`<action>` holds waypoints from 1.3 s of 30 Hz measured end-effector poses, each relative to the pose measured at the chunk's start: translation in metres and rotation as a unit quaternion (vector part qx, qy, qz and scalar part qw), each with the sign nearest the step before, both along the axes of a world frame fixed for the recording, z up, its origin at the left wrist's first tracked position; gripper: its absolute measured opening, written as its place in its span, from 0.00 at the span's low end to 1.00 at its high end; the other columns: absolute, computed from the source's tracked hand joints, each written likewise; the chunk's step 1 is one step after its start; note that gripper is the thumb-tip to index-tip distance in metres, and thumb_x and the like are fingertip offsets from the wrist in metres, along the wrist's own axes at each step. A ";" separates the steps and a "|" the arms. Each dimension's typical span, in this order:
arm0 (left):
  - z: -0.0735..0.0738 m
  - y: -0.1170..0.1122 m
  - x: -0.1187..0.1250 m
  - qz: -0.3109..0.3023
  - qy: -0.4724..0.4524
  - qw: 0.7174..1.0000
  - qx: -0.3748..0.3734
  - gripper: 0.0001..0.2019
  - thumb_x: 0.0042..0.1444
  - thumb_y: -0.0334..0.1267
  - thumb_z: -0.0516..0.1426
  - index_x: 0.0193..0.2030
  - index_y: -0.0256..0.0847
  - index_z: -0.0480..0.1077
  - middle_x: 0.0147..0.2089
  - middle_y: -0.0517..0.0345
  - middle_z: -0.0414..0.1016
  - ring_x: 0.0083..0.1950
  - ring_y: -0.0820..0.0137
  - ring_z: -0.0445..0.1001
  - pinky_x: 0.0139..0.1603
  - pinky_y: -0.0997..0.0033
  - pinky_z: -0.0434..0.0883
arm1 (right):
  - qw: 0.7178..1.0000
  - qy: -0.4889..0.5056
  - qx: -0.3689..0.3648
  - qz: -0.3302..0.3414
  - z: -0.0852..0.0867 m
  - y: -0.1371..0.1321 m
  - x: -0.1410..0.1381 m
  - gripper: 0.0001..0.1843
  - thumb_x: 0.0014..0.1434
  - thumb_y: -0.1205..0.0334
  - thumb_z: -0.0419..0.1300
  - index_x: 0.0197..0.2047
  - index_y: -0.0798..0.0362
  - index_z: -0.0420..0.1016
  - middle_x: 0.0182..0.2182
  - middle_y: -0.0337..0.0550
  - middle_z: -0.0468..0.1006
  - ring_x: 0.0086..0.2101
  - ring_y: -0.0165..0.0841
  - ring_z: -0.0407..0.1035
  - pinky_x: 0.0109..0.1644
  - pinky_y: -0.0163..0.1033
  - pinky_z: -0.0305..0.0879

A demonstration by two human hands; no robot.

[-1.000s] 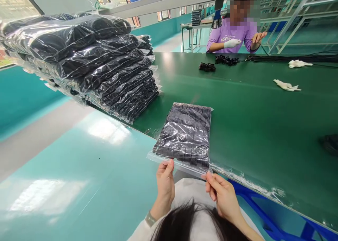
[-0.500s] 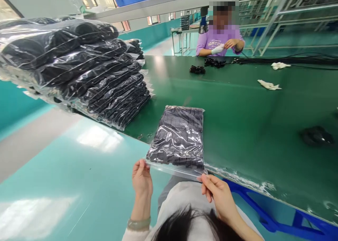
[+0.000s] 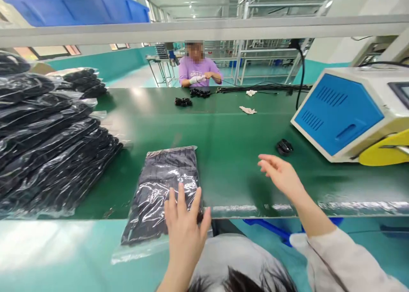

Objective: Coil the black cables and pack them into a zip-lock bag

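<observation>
A clear plastic bag (image 3: 153,198) packed with black, ribbed-looking items lies at the near edge of the green table, its flat opening end hanging past the edge. My left hand (image 3: 186,224) rests over the bag's right part, fingers spread, holding nothing. Out to the right, my right hand (image 3: 283,176) hovers above the table surface with its fingers stretched forward and nothing visible in them. Just beyond it sits a small black coiled cable bundle (image 3: 284,147), apart from the fingers.
A tall stack of filled clear bags (image 3: 47,155) stands at left. A blue-and-white machine (image 3: 341,113) with a yellow part occupies the right. Across the green table (image 3: 223,134), a person in purple (image 3: 200,68) handles cable near black bundles (image 3: 183,102). A blue bin (image 3: 76,8) sits on the overhead shelf.
Both hands have let go of the bag's opening edge. My left hand has moved onto the bag, and my right hand has moved rightward over the table. The view has turned right.
</observation>
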State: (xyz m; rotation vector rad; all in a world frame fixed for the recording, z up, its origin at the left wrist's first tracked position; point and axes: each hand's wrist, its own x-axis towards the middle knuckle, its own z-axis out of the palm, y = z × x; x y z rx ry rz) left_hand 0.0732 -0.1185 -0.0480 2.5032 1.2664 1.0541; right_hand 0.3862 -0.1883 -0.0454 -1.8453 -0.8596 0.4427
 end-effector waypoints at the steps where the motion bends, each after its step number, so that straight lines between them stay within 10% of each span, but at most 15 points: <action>1: -0.002 0.001 0.011 -0.012 0.005 1.000 -0.006 0.23 0.61 0.42 0.59 0.64 0.51 0.70 0.76 0.52 0.53 0.77 0.44 0.44 0.72 0.35 0.46 | 0.994 -0.074 -0.009 -0.079 -0.003 0.006 0.028 0.32 0.59 0.42 0.60 0.60 0.53 0.72 0.50 0.56 0.78 0.46 0.46 0.74 0.52 0.51 0.69; 6: -0.023 0.016 0.026 0.017 0.029 0.999 0.010 0.24 0.62 0.38 0.56 0.66 0.48 0.69 0.75 0.51 0.55 0.76 0.42 0.47 0.72 0.36 0.48 | 0.947 -0.129 -0.127 -0.265 -0.028 0.025 0.117 0.58 0.48 0.47 0.70 0.71 0.67 0.49 0.64 0.82 0.56 0.62 0.68 0.59 0.60 0.68 0.57; 14: -0.026 0.067 -0.020 0.005 0.122 0.992 -0.032 0.22 0.61 0.34 0.51 0.60 0.50 0.75 0.71 0.58 0.64 0.75 0.47 0.54 0.72 0.39 0.53 | 0.974 -0.040 0.023 -0.220 -0.053 0.031 0.129 0.41 0.52 0.46 0.66 0.65 0.56 0.64 0.59 0.61 0.72 0.59 0.53 0.67 0.65 0.60 0.58; 20: -0.007 0.143 -0.063 0.047 0.139 0.986 -0.083 0.22 0.60 0.37 0.50 0.58 0.50 0.75 0.69 0.55 0.67 0.74 0.47 0.56 0.69 0.35 0.54 | 0.975 0.140 0.161 -0.054 -0.023 0.032 0.091 0.34 0.48 0.44 0.72 0.56 0.48 0.75 0.51 0.47 0.80 0.47 0.43 0.77 0.50 0.51 0.77; 22: 0.002 0.162 -0.068 0.055 0.130 0.984 -0.105 0.21 0.58 0.39 0.51 0.56 0.48 0.77 0.68 0.51 0.68 0.73 0.45 0.57 0.68 0.33 0.55 | 0.933 0.291 0.207 0.043 -0.005 0.031 0.068 0.31 0.46 0.51 0.76 0.53 0.45 0.77 0.53 0.44 0.79 0.48 0.40 0.77 0.53 0.50 0.76; 26: 0.031 0.163 -0.025 0.040 -0.019 0.981 -0.188 0.23 0.50 0.44 0.61 0.54 0.41 0.77 0.68 0.42 0.67 0.72 0.44 0.60 0.70 0.40 0.56 | 0.880 0.404 0.193 0.155 0.021 0.041 0.029 0.28 0.46 0.58 0.77 0.51 0.44 0.79 0.52 0.42 0.79 0.47 0.38 0.77 0.53 0.46 0.75; 28: 0.045 0.147 0.022 -0.047 -0.122 0.940 -0.314 0.25 0.47 0.46 0.66 0.53 0.44 0.78 0.64 0.43 0.72 0.69 0.46 0.65 0.70 0.44 0.58 | 0.871 0.417 0.180 0.189 0.023 0.053 0.015 0.29 0.45 0.58 0.77 0.52 0.45 0.79 0.52 0.43 0.79 0.48 0.38 0.77 0.54 0.46 0.75; 31: 0.054 0.118 0.098 -0.173 -0.245 0.797 -0.524 0.32 0.43 0.43 0.72 0.57 0.45 0.75 0.62 0.40 0.73 0.63 0.48 0.72 0.60 0.49 0.70 | 0.871 0.411 0.192 0.188 0.015 0.073 -0.003 0.30 0.45 0.57 0.77 0.52 0.45 0.78 0.54 0.43 0.79 0.51 0.39 0.75 0.56 0.46 0.73; 35: 0.034 0.094 0.164 -0.229 -0.339 0.711 -0.573 0.31 0.46 0.44 0.72 0.57 0.40 0.74 0.63 0.38 0.72 0.62 0.52 0.73 0.62 0.52 0.68 | 0.889 0.376 0.224 0.135 -0.008 0.086 -0.021 0.32 0.48 0.54 0.76 0.55 0.45 0.76 0.55 0.45 0.79 0.55 0.40 0.73 0.63 0.47 0.67; 39: 0.006 0.086 0.178 -0.241 -0.390 0.648 -0.608 0.25 0.52 0.48 0.69 0.52 0.37 0.74 0.55 0.43 0.78 0.57 0.57 0.76 0.62 0.57 0.68 | 0.918 0.324 0.199 0.111 -0.026 0.080 -0.031 0.30 0.53 0.51 0.73 0.57 0.45 0.73 0.56 0.46 0.78 0.56 0.43 0.72 0.65 0.52 0.66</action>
